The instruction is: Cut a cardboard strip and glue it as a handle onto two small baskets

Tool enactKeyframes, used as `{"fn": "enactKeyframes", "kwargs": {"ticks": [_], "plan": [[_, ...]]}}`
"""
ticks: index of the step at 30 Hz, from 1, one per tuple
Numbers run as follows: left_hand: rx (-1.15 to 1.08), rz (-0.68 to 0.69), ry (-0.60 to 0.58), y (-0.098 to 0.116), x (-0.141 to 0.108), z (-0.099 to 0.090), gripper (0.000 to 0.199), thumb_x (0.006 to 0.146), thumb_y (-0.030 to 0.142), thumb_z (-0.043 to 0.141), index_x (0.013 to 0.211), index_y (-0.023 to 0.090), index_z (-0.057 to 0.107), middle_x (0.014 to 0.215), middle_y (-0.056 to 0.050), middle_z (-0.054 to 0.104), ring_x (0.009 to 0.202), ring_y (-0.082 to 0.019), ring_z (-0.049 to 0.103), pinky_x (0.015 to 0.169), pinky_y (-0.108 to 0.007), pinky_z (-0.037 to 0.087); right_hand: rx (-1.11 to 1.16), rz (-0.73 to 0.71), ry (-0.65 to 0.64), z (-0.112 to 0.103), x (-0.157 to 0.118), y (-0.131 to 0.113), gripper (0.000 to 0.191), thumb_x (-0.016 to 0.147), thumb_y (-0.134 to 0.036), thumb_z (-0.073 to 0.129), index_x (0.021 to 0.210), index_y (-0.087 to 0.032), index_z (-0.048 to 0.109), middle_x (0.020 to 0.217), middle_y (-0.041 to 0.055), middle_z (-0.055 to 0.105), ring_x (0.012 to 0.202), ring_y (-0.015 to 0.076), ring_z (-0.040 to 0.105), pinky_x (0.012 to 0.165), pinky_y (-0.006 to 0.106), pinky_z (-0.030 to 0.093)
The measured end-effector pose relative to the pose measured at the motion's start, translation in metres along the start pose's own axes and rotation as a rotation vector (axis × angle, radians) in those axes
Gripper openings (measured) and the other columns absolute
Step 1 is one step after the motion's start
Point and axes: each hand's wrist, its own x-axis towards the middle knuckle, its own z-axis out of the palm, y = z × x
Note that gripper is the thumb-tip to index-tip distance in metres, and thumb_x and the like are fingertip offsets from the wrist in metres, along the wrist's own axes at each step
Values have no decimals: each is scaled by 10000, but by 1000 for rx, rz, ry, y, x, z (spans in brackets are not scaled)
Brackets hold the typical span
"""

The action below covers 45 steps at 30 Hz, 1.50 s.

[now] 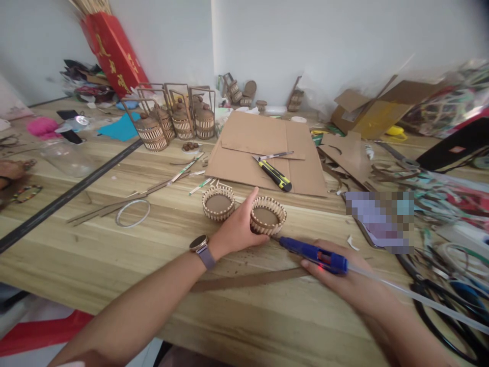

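My left hand (240, 224), with a watch on its wrist, grips the left side of a small round basket (268, 215) made of upright sticks around a brown base. A similar round basket (218, 203) stands just left of it. My right hand (340, 265) holds a blue glue gun (315, 255) with a clear glue stick at its back end. The gun's nozzle is close to the lower right of the gripped basket; whether they touch is unclear. A brown strip (252, 280) lies on the table below both hands.
Behind the baskets, a yellow-black cutter (275, 176) lies on cardboard (237, 163). Several lidded baskets with handles (183, 125) stand at the back left. At right are a phone (376, 219), black scissors (431, 311) and scraps. Another person's hand (13, 171) is at far left.
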Motion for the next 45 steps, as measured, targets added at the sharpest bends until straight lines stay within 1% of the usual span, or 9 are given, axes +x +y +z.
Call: {"fn": "enactKeyframes", "kwargs": {"ticks": [6,10,17,23,27,32,36,41,45], "plan": [[-25,-20,14,0,0,-1,1172,651,239,847,1564,168,115,1608,-195,241,1480,-335,270,1224,-486,244,0,5,37,2,-2,2,298,833,-471,599,971,-240,726,870,52,766,769,237,727,690,309,571],[-47,-33,31,2,0,-2,1162,643,255,851,1560,161,143,1604,-190,257,1477,-333,278,1222,-484,251,8,-1,72,0,-1,-3,259,810,-470,607,867,-243,719,793,50,756,687,238,713,619,314,557],[-110,-65,43,4,1,-3,1176,623,300,869,1555,145,167,1575,-193,314,1439,-335,349,1202,-487,285,12,-2,76,-2,-1,-5,251,820,-471,598,741,-240,659,617,8,660,539,185,627,496,278,479],[-131,-72,44,2,1,-3,1182,624,331,871,1553,128,169,1563,-195,332,1432,-332,358,1198,-483,289,13,1,94,-1,-3,-4,263,826,-464,595,694,-240,631,587,2,630,519,179,607,489,276,473],[-133,-77,42,2,1,-2,1175,624,332,872,1552,144,177,1566,-190,331,1429,-337,360,1197,-495,286,6,-8,109,-1,-3,-6,228,822,-435,597,711,-241,641,609,2,656,533,182,624,493,270,483],[-142,-78,45,3,1,-3,1181,621,336,874,1549,121,176,1562,-205,331,1427,-339,359,1197,-490,284,-9,-12,121,1,-3,-4,215,823,-422,590,709,-247,640,613,0,657,544,186,636,496,269,484],[-142,-68,46,2,1,-3,1164,624,334,872,1547,145,190,1551,-204,349,1416,-353,374,1183,-515,296,-26,-2,118,0,-2,-6,266,821,-449,581,649,-247,603,601,9,650,546,194,638,500,280,487],[-150,-66,47,1,1,-2,1160,628,328,871,1550,158,188,1542,-196,366,1411,-354,383,1179,-524,306,-18,21,119,-1,-1,-8,242,818,-453,577,700,-251,643,652,22,688,592,213,659,540,303,516],[-148,-68,50,1,1,-2,1156,629,316,870,1551,169,187,1544,-190,367,1405,-353,391,1176,-525,313,-26,11,116,-1,-2,-8,241,818,-445,575,686,-253,633,653,20,689,594,213,657,553,308,516]]}}
